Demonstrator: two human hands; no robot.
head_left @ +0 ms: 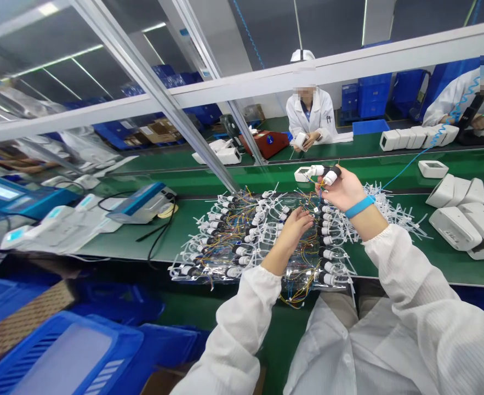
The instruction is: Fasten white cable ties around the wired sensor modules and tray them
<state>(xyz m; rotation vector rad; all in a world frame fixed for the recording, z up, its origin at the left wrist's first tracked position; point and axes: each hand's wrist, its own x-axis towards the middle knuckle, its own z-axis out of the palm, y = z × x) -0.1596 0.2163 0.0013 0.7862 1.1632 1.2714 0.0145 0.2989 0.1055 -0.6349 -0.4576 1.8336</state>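
My right hand (340, 189) is raised over the green bench, closed on a small white and black cylindrical part (326, 174) with thin coloured wires trailing from it. A blue band circles that wrist. My left hand (297, 222) reaches down into a spread of several similar wired parts (245, 236) lying in rows on a clear plastic sheet. Its fingers are curled among the wires, and what they grip is hidden. Loose white cable ties (389, 211) lie piled to the right of the parts.
White plastic housings (457, 219) sit at the right of the bench (143, 236). Blue and white devices with black cables (143, 200) stand at the left. Blue crates (73, 351) lie below. Two people in white coats work beyond a diagonal metal rail (176, 118).
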